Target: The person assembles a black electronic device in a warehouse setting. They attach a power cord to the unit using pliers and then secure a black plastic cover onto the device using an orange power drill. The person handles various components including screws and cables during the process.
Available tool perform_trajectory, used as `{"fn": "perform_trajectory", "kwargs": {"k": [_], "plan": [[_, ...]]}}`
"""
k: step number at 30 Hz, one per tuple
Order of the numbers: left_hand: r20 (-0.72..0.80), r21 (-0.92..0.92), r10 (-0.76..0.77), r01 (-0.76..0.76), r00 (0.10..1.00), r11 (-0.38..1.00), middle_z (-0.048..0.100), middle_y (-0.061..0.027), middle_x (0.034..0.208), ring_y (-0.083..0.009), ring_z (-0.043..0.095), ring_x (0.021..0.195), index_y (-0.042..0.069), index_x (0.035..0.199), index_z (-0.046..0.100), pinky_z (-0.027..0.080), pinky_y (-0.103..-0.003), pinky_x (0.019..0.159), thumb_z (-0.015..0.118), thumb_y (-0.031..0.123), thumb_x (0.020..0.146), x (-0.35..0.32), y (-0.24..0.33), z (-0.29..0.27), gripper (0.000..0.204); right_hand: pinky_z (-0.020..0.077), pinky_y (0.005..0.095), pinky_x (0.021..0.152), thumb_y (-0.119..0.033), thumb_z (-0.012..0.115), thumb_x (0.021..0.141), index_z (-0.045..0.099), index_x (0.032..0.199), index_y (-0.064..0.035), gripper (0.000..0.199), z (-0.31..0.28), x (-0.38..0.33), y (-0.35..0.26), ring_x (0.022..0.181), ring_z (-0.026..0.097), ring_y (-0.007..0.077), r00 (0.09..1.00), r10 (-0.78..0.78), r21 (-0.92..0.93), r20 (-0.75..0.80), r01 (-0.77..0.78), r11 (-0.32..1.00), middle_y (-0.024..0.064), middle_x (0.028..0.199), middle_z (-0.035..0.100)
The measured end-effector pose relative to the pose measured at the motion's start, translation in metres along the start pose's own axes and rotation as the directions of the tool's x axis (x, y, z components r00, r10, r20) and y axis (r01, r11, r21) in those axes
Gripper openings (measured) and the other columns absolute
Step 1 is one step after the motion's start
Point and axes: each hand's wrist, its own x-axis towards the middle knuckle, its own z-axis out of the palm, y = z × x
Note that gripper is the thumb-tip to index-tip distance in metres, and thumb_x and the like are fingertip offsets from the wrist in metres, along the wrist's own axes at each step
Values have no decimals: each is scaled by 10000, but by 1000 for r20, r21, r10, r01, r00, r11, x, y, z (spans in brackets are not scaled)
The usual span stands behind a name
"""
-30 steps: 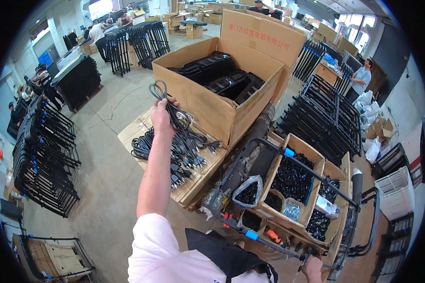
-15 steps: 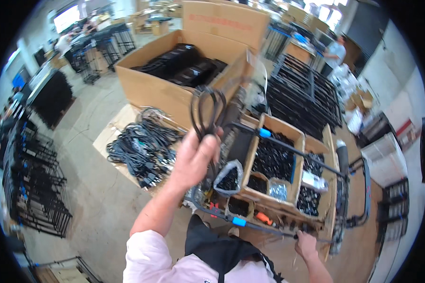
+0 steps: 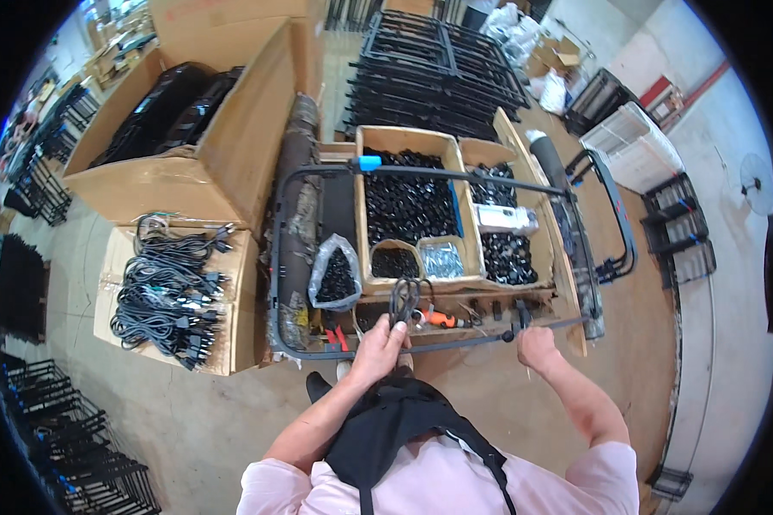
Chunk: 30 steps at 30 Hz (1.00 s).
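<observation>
My left hand [image 3: 378, 350] is closed round a coiled black power cable [image 3: 406, 297], whose loops stand up above the fingers at the near bar of a black tubular metal frame [image 3: 465, 347]. At that bar's right part is my right hand [image 3: 538, 348], closed against it. A thin pale end shows below this fist, but what the fingers hold is hidden. Blue bands, one a blue clip [image 3: 369, 163], mark the frame. Under it sit a box of black plastic parts [image 3: 412, 202] and a clear bag of dark pieces [image 3: 337, 276].
On the left, a pile of power cables [image 3: 167, 296] lies on cardboard beside a large carton [image 3: 232, 163] of black parts. An orange-handled tool [image 3: 438, 318] and red-handled pliers [image 3: 338, 335] lie near the front edge. Black metal frames [image 3: 438, 73] are stacked behind.
My left hand has brought the cable from beside the carton down and toward me, to the frame's near bar. The view has swung right. My right hand stays at the bar.
</observation>
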Motion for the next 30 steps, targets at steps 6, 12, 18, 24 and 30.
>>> {"fn": "perform_trajectory", "kwargs": {"k": [6, 12, 18, 24, 30], "plan": [[24, 150, 23, -27, 999, 988, 721, -131, 790, -351, 744, 791, 23, 1132, 576, 562, -479, 748, 520, 310, 1129, 3, 4, 5, 292, 603, 465, 750, -183, 632, 895, 718, 1121, -56, 273, 0, -5, -5, 904, 782, 325, 1000, 15, -69, 26, -13, 998, 135, 949, 769], [45, 211, 20, -29, 999, 977, 719, -160, 793, -412, 740, 814, 26, 1130, 567, 554, -518, 746, 523, 307, 1121, 2, 8, 3, 284, 600, 486, 804, -156, 655, 903, 661, 1132, -47, 254, -8, -18, -16, 965, 759, 370, 994, 61, 116, -93, -50, 992, 176, 1012, 748], [48, 213, 13, -23, 999, 977, 712, -160, 780, -434, 733, 809, 36, 1105, 549, 546, -537, 732, 518, 321, 1124, 7, 3, 4, 287, 599, 519, 838, -227, 676, 959, 591, 1217, -1, 353, -21, -17, -35, 954, 749, 403, 961, 64, 323, -268, 27, 946, 208, 984, 746], [54, 116, 5, -11, 999, 993, 667, -140, 757, -381, 717, 761, 42, 1070, 535, 542, -501, 711, 504, 340, 1135, 7, -16, 3, 306, 586, 524, 861, -338, 624, 1019, 605, 1267, 18, 435, -20, -5, -39, 994, 747, 418, 975, 175, 443, -136, -98, 891, 235, 1000, 770], [179, -126, 91, -69, 980, 990, 595, -31, 819, -150, 608, 738, 32, 1210, 586, 520, -334, 700, 422, 331, 1172, 6, -8, -4, 343, 589, 470, 795, -480, 543, 1103, 689, 1135, 27, 528, -94, 16, -85, 797, 733, 297, 1000, 20, 914, -1, -7, 406, 135, 889, 762]]}}
